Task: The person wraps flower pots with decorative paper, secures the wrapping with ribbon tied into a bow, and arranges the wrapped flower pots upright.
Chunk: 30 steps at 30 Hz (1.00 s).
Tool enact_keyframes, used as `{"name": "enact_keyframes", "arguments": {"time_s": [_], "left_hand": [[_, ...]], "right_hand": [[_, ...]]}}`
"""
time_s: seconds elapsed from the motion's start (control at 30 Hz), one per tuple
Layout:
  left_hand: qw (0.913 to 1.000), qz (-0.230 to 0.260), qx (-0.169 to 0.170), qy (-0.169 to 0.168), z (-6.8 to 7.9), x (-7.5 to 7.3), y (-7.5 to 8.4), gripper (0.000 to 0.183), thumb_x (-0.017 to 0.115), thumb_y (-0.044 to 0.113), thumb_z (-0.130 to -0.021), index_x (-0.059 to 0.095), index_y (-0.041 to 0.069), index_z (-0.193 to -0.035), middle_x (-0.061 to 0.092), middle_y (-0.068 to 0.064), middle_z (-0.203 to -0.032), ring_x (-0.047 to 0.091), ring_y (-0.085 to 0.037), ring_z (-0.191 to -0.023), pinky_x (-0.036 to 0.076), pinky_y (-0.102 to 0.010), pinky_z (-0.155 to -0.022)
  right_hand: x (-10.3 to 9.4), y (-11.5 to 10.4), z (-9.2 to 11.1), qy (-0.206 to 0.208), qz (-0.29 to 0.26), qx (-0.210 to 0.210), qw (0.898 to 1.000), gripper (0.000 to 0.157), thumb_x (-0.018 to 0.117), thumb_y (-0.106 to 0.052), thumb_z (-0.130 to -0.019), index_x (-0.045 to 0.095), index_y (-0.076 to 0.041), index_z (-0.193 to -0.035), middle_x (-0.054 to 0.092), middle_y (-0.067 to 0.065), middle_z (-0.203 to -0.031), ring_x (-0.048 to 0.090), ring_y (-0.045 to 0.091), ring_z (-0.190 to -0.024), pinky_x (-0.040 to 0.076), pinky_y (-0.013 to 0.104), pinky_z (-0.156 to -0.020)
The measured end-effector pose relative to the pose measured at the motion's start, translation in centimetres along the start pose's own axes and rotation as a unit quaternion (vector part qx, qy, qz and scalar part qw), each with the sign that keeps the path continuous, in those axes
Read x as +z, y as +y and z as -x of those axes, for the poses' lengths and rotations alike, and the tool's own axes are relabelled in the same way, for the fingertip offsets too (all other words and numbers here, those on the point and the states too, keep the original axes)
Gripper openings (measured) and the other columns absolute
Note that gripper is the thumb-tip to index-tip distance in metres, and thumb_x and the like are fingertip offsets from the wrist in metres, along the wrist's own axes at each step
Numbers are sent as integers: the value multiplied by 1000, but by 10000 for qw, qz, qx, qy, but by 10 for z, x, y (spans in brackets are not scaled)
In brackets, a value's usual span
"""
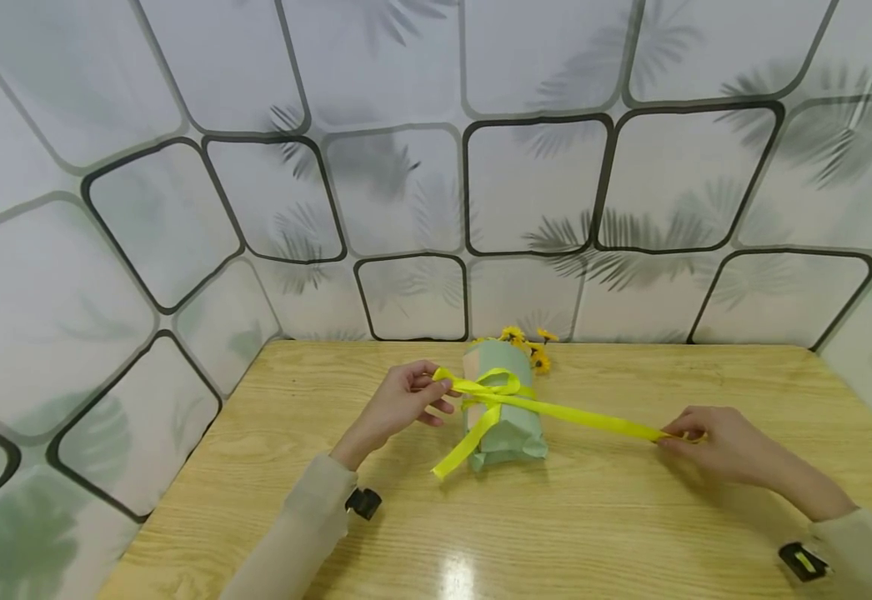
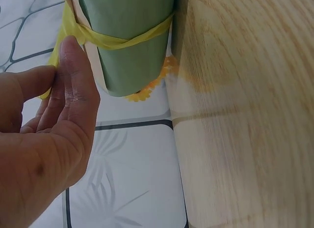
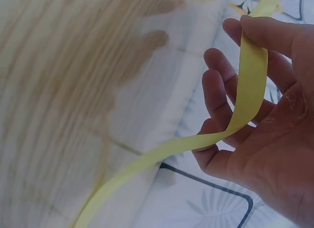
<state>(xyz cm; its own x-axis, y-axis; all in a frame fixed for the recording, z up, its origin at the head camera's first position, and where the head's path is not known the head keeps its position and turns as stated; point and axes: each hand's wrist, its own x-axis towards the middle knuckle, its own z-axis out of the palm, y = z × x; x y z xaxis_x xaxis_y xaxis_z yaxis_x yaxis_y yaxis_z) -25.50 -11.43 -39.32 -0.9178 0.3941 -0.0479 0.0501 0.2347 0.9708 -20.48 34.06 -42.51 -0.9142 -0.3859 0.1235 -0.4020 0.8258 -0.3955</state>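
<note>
A bouquet wrapped in pale green paper (image 1: 514,433) lies on the table, its yellow flowers (image 1: 540,360) pointing to the back wall. Round its middle runs a yellow ribbon (image 1: 578,414), looped into a bow on top. My left hand (image 1: 402,402) pinches the ribbon's left loop between thumb and fingertips, just left of the bouquet. Out to the right, my right hand (image 1: 729,446) pinches a long ribbon tail, which stretches nearly straight from the bow. In the right wrist view the ribbon's free end (image 3: 147,159) hangs past the palm. A shorter tail (image 1: 466,450) points toward me.
The wooden table (image 1: 593,525) extends around the bouquet, its back edge against a patterned wall covering (image 1: 533,192). A small black camera (image 1: 363,502) sits at the left wrist, another black camera (image 1: 804,562) at the right.
</note>
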Motion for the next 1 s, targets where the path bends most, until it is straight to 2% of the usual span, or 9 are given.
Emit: {"name": "enact_keyframes", "arguments": {"time_s": [0.2, 0.33, 0.4, 0.47, 0.57, 0.63, 0.77, 0.87, 1.0], "left_hand": [[10000, 28, 1, 14, 0, 0, 0, 19, 58, 18, -106, 63, 3, -117, 69, -29, -124, 73, -42, -103, 64, -46, -79], [9999, 132, -36, 96, -2, 2, 2, 20, 58, 18, -106, 63, 3, -118, 68, -29, -126, 76, -30, -95, 65, -41, -77], [9996, 215, -10, 165, -3, 4, 3, 20, 59, 17, -105, 63, 2, -118, 68, -29, -125, 76, -23, -91, 65, -39, -76], [9993, 302, 36, 235, -4, 7, 4, 21, 60, 16, -104, 63, 1, -119, 68, -27, -122, 75, -19, -88, 64, -37, -75], [9984, 441, 65, 336, -5, 11, 5, 22, 62, 14, -103, 63, 1, -121, 69, -21, -117, 74, -15, -88, 64, -35, -75], [9976, 562, 29, 394, -6, 13, 6, 23, 62, 13, -103, 64, 1, -122, 69, -15, -114, 73, -13, -88, 64, -33, -75], [9958, 741, -10, 530, -8, 18, 7, 24, 65, 16, -101, 65, 4, -121, 70, -7, -108, 73, -12, -88, 64, -36, -78], [9955, 650, 112, 683, -10, 22, 8, 24, 69, 21, -100, 68, 6, -118, 72, -4, -103, 73, -12, -86, 64, -39, -79], [9955, 224, 381, 841, -12, 28, 11, 22, 69, 24, -100, 74, 9, -116, 75, -4, -100, 71, -13, -84, 61, -36, -76]], "right_hand": [[-2, 9, 3, -194, 64, 292, 9994, 17, 75, -24, -94, 80, -12, -104, 70, -10, -89, 59, 0, -77, 50, 25, -64], [-1, 2, 0, -11, 324, -118, 9994, 27, 80, -22, -88, 76, -11, -112, 69, -2, -98, 65, 16, -84, 53, 30, -67], [1, -13, -5, 379, 404, -492, 9973, 31, 83, -19, -85, 75, -10, -114, 69, 1, -101, 67, 23, -87, 53, 31, -67], [5, -34, -13, 885, 283, -838, 9921, 30, 84, -13, -83, 75, -11, -111, 70, 2, -100, 67, 23, -86, 53, 30, -65], [12, -71, -30, 1566, -150, -1352, 9783, 26, 82, -6, -83, 76, -14, -107, 72, -2, -96, 65, 12, -83, 48, 24, -59], [17, -95, -43, 1778, -495, -1689, 9682, 26, 81, -3, -83, 76, -16, -106, 72, -5, -93, 63, 5, -78, 45, 21, -56], [28, -131, -67, 1702, -928, -2193, 9562, 22, 79, -3, -86, 77, -13, -105, 71, -5, -91, 63, 4, -76, 47, 20, -56], [35, -147, -82, 1526, -1053, -2219, 9573, 16, 79, -7, -89, 77, -10, -104, 71, -3, -91, 65, 7, -76, 53, 24, -60], [40, -157, -91, 1337, -1083, -2011, 9643, 12, 77, -9, -91, 78, -9, -103, 71, -3, -89, 63, 6, -74, 56, 29, -63]]}}
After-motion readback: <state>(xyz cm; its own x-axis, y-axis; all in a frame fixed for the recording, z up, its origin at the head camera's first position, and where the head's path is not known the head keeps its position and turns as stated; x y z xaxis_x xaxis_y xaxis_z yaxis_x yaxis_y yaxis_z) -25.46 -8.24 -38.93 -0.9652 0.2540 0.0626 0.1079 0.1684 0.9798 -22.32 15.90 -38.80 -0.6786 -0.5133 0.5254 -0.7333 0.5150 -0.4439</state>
